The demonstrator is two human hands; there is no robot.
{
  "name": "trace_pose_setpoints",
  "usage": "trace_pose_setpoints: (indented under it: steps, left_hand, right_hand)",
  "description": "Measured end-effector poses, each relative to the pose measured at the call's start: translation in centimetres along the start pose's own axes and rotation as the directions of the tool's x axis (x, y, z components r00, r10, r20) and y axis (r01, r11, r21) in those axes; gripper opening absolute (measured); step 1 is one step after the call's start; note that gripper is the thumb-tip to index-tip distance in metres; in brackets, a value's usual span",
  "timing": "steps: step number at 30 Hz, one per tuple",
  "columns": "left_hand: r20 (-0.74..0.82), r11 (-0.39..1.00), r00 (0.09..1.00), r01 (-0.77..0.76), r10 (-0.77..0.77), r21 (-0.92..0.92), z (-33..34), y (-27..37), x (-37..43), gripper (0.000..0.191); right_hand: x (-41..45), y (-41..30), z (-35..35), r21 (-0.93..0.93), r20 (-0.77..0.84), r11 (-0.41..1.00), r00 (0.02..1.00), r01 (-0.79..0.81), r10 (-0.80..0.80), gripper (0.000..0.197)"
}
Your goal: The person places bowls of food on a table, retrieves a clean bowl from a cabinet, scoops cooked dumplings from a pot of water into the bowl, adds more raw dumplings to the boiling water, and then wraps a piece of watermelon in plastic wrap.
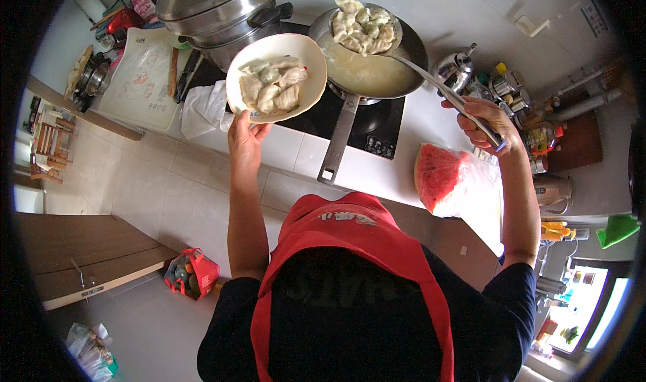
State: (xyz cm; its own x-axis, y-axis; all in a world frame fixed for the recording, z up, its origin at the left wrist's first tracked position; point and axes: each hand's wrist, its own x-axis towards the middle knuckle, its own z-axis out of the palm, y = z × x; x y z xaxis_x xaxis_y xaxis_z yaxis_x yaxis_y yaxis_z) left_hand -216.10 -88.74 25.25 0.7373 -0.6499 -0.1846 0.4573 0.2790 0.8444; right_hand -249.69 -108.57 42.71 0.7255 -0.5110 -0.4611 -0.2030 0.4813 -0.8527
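Observation:
My left hand [246,137] holds a white bowl [316,74] by its near rim, with several boiled dumplings [275,85] in it. In my right hand [487,122] is the metal handle of a skimmer [424,74]. The skimmer's round head is heaped with more dumplings [364,27] and hangs over the far side of a dark pan [419,79]. Cloudy liquid [366,71] fills the pan, which sits on a black cooktop [376,129] with its long handle [338,139] pointing towards me. The bowl is just left of the pan.
A stacked steel steamer [217,13] stands behind the bowl. Left of it lie a white board [144,79], a wooden rolling pin [173,74] and a white cloth [204,110]. A cut watermelon [441,177] under plastic wrap and a steel kettle [454,69] are on the right.

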Motion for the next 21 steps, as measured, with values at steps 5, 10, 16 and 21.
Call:
trace_pose_setpoints:
  steps: [5,10,16,21]
  left_hand:
    - [0.049,1.0,0.999,0.018,-0.017,-0.01,-0.4,-0.7,0.2,0.044]
    - [0.091,0.987,0.995,0.048,-0.034,-0.156,-0.5,-2.3,0.6,0.04]
    - [0.203,0.963,0.976,0.132,-0.084,-0.236,0.6,-3.5,1.5,0.038]
    - [0.164,0.975,0.984,0.096,-0.064,-0.2,0.6,-3.4,1.5,0.036]
  right_hand:
    - [-0.5,-0.1,1.1,-0.034,-0.128,0.999,0.991,0.04,-0.044,0.029]
    - [-0.9,0.3,1.2,-0.094,-0.145,0.994,0.987,0.052,-0.065,0.033]
    - [-1.2,0.8,1.0,-0.08,-0.115,0.994,0.989,0.079,-0.088,0.033]
    - [-1.3,0.7,1.4,-0.092,-0.143,0.993,0.986,0.073,-0.086,0.031]
